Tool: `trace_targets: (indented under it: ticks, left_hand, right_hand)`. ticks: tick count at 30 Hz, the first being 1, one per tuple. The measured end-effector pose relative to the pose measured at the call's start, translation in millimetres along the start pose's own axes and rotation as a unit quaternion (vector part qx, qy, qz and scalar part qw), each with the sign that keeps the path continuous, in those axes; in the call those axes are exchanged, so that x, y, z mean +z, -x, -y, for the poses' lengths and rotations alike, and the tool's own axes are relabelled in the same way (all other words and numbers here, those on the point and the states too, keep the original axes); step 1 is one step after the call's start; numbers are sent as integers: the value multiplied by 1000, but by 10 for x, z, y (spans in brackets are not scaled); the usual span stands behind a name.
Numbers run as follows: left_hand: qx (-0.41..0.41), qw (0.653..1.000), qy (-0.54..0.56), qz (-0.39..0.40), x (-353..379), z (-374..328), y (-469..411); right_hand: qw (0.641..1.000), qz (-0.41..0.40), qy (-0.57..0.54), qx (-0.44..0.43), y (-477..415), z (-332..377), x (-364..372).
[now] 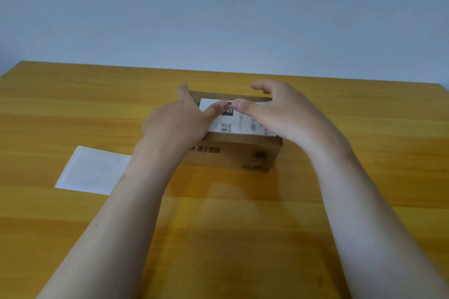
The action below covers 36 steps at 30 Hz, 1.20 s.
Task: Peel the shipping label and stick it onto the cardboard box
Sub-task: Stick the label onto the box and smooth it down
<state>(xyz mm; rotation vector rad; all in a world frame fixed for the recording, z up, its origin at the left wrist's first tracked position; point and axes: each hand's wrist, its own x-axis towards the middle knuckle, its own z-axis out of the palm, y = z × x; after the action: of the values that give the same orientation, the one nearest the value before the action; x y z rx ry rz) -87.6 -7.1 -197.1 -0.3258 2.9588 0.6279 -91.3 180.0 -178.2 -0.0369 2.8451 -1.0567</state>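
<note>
Both open hands, left hand [179,119] and right hand [279,114], are gripping nothing and pressing the white printed shipping label [237,118] lying atop the brown cardboard box [233,153], and are best smoothing outward from its middle.

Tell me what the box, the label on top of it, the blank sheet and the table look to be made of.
Box: brown cardboard, matte, with dark print on its side.
Label: white paper, printed with black text and a code square; its surface sheen is unclear.
Blank sheet: thin white paper lying flat, probably the label's backing.
Table: yellow wood grain, slightly glossy; possibly laminate rather than solid wood.
</note>
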Motion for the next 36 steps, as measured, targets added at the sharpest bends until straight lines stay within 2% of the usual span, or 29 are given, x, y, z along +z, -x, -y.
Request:
trace_targets:
  ticks: [5, 26, 36]
  left_hand:
    - [10, 1000, -13, 22, -48, -47, 49]
    - [59, 998, 19, 24, -51, 1, -25]
    - [60, 998, 23, 26, -40, -10, -53]
  right_hand:
    - [999, 6, -43, -1, -78, -92, 39]
    - [998, 44, 2, 38, -149, -192, 29]
    - [998, 35, 45, 17, -103, -156, 25]
